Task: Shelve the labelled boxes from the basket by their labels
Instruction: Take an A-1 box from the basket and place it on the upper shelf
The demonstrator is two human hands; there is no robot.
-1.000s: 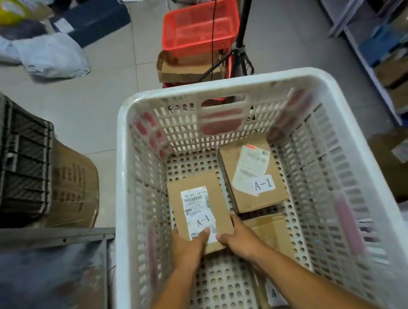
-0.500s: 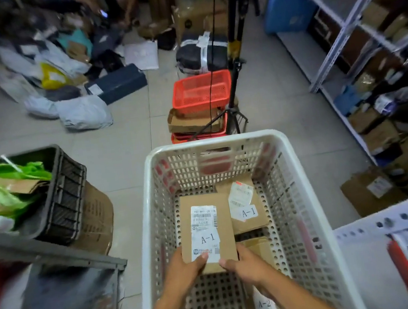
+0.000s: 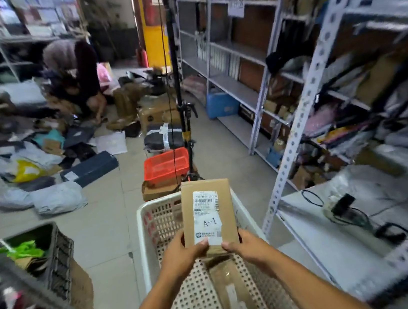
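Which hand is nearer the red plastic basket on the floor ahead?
Left. The left hand sits below the red plastic basket, more directly under it; the right hand is further right.

You hold the brown A-1 box face-up above the white basket; another box lies inside.

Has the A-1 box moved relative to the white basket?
Yes: the A-1 box, gripped by both hands, has risen off the white basket floor to above its rim.
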